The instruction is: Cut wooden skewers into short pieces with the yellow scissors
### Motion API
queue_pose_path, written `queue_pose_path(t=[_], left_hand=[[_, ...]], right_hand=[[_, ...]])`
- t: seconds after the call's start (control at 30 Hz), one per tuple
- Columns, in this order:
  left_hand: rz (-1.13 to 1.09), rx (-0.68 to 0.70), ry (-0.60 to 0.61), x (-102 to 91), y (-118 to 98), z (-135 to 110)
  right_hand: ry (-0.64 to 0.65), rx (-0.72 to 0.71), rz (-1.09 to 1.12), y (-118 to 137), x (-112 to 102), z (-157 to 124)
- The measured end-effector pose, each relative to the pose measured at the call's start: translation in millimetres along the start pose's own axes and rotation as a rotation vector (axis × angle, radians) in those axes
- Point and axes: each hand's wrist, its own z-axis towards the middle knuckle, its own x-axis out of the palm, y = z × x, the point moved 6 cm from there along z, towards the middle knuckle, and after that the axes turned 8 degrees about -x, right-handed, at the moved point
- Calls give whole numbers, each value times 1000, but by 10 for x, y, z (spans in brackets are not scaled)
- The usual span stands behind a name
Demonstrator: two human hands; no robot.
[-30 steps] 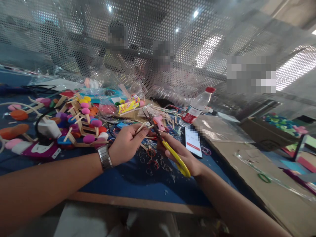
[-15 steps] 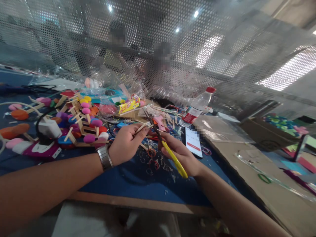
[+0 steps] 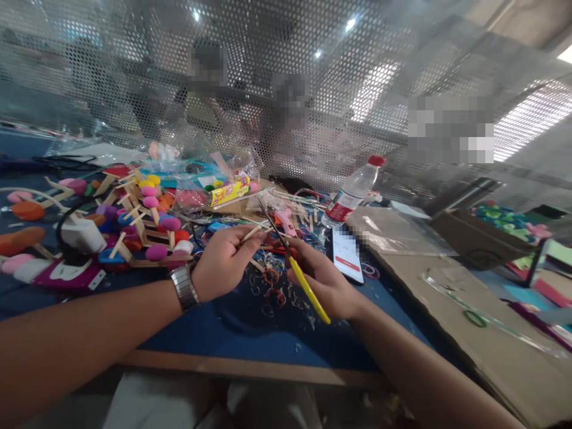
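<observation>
Pt of R hand [image 3: 325, 279] was hidden behind 1 pr yellow-handled scissors [image 3: 309, 290], gripped at frame ctr, blades tilted up-L. L hand [image 3: 226, 262], angled up-R from lower L, was pinched on thin sticks [image 3: 251, 233], exact no. unclear, nr blades. 1 bottle [image 3: 354, 192] & 1 phone [image 3: 345, 253] were seen R of ctr on surface [image 3: 268, 342].

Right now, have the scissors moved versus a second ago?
Yes, slightly: the handle end of the scissors has shifted left in the picture, judged against the phone.
</observation>
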Motion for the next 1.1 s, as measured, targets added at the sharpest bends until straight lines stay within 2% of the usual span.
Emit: queue_pose_path(t=[0.83, 0.97, 1.1], left_hand=[[-33, 26, -3, 15, -12, -4], [-65, -10, -11, 18, 18, 3], [-92, -37, -18, 15, 51, 2]], right_hand=[[-40, 48, 124, -13, 33, 25], [-76, 59, 130, -37, 26, 35], [-36, 28, 180, 7, 29, 30]])
